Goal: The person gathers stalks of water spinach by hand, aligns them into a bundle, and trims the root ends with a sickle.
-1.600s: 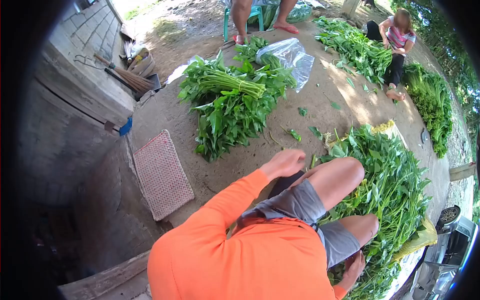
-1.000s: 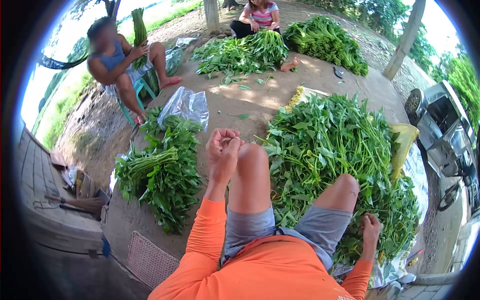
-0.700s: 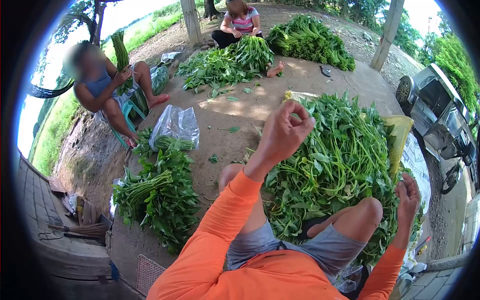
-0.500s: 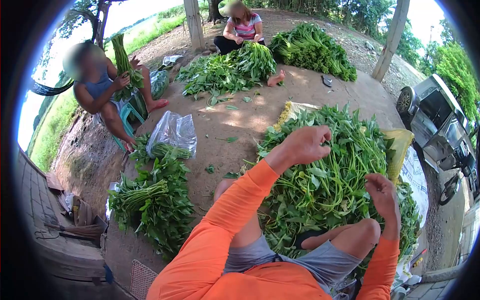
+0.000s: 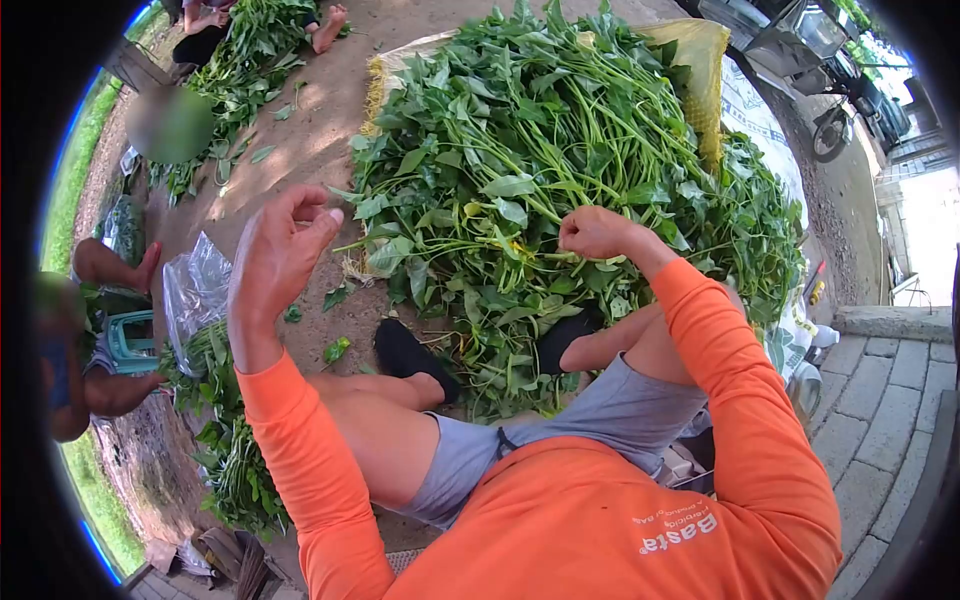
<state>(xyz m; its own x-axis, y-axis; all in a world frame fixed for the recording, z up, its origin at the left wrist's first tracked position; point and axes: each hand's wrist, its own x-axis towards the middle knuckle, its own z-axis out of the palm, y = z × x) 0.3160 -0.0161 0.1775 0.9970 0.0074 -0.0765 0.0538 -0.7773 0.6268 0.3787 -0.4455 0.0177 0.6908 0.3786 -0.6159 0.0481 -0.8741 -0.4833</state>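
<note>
A broad heap of leafy green stems point(image 5: 600, 130) lies in front of me on yellow mesh sacking point(image 5: 707, 70). My right hand point(image 5: 605, 235) is closed at the near side of the heap. Pale green stems meet its fingertips, and it seems to pinch one, though the grip is partly hidden. My left hand point(image 5: 280, 250) is raised left of the heap, fingers curled and thumb apart, with nothing visible in it. Below that hand, a bundled pile of greens point(image 5: 235, 460) sits beside my leg, with a clear plastic bag point(image 5: 195, 295) just above.
Two people sit to the left and far left, one beside a teal stool point(image 5: 132, 340). More greens point(image 5: 245, 65) lie near the far person's feet. A white sack point(image 5: 755, 120) edges the heap's right side. Beyond it stands a motorcycle point(image 5: 850, 110); brick paving point(image 5: 870, 410) lies at right.
My view has tilted down and turned right. My left hand has swung left, away from above the heap. My right hand has come in to the heap's near side and closed.
</note>
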